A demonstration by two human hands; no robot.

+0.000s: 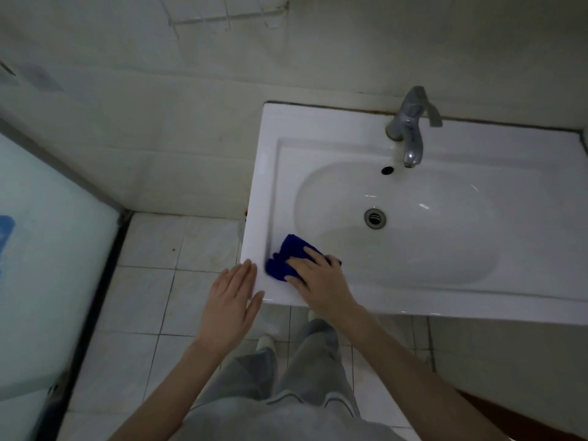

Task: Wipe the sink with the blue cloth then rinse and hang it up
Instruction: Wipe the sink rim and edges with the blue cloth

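Observation:
The white sink (445,302) fills the right half of the view, with an oval basin and a round drain (374,218). A crumpled blue cloth (286,259) lies on the flat rim at the sink's near left corner. My right hand (321,278) presses down on the cloth, fingers spread over it. My left hand (230,308) hovers flat and open just off the sink's left front corner, holding nothing; whether its fingertips touch the edge I cannot tell.
A grey metal tap (410,128) stands at the back of the sink, above an overflow hole (387,170). A white wire rack (222,14) hangs on the wall. A frosted glass panel (47,265) stands at left. The floor is tiled (152,297).

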